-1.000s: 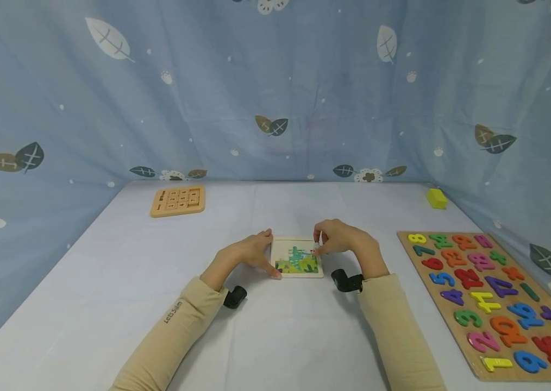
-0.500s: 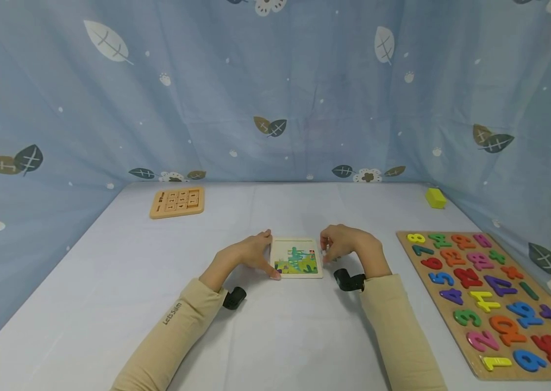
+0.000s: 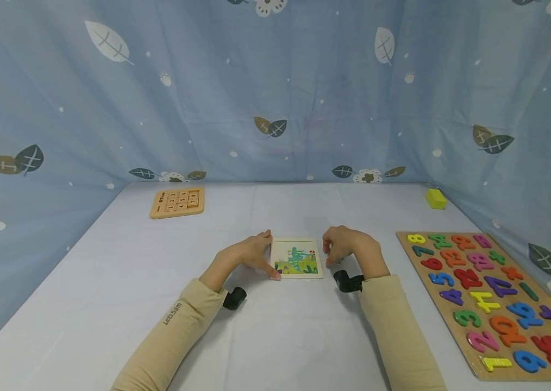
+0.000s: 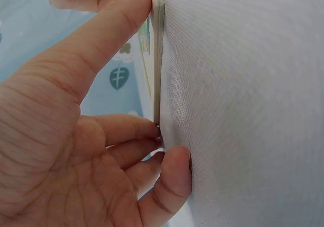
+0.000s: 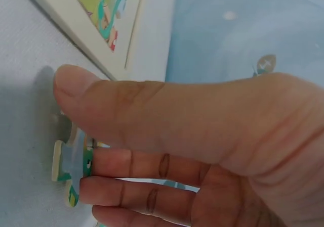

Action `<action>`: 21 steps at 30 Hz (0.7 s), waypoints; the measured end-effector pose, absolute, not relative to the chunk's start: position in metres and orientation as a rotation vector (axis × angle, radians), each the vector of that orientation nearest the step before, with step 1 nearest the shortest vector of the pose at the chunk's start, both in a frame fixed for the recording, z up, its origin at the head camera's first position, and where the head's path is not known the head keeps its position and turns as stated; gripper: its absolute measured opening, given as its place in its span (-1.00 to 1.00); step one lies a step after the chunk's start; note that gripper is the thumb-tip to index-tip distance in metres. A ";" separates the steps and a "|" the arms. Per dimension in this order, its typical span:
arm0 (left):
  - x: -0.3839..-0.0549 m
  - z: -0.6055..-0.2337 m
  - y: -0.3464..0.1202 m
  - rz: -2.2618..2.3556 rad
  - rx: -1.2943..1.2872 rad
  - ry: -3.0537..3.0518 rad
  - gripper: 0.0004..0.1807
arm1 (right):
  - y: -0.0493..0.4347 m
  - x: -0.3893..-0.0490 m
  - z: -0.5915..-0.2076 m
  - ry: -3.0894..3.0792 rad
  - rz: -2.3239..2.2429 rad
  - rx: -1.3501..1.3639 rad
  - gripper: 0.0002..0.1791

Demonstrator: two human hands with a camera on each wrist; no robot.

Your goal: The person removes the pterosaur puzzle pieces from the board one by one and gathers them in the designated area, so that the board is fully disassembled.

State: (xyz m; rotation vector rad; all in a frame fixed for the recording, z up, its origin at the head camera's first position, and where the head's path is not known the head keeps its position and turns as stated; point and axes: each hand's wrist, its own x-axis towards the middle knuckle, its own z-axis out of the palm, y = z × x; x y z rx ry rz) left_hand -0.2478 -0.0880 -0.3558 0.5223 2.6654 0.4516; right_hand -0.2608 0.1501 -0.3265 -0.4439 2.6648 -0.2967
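A small wooden picture puzzle board [image 3: 281, 247], showing a green and teal scene, lies flat on the table in the head view. My left hand [image 3: 251, 252] holds its left side, thumb at the near corner and fingers at the far corner. In the left wrist view the thumb presses the edge of the board [image 4: 158, 65]. Just right of the board, my right hand [image 3: 349, 244] has its fingertips low at the tabletop. The right wrist view has a jigsaw piece [image 5: 76, 166] at those fingertips, with the thumb over it; the thumb's contact is partly hidden.
A wooden number slide puzzle [image 3: 177, 202] lies at the back left. At the back right stands a yellow-green block [image 3: 436, 199]. A large board of colourful numbers [image 3: 439, 296] covers the right side. Patterned blue cloth [image 3: 275, 81] hangs behind the white table.
My right hand has left the board's right edge and moved a little right and down to the tabletop beside it. A red-marked corner of the picture now shows. My left hand stays put.
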 end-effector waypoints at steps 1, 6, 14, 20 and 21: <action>-0.248 -0.356 -0.088 0.454 0.521 2.666 0.19 | 0.150 -0.261 -0.327 2.669 -0.296 -0.434 -0.80; -0.248 -0.356 -0.088 0.457 0.522 2.666 0.19 | 0.148 -0.261 -0.329 2.687 -0.291 -0.414 -0.78; -0.248 -0.357 -0.089 0.449 0.519 2.667 0.19 | 0.147 -0.261 -0.330 2.704 -0.311 -0.389 -0.77; -0.248 -0.356 -0.089 0.462 0.531 2.664 0.17 | 0.149 -0.261 -0.327 2.721 -0.324 -0.397 -0.71; -0.248 -0.356 -0.089 0.465 0.533 2.663 0.16 | 0.150 -0.261 -0.326 2.724 -0.332 -0.410 -0.70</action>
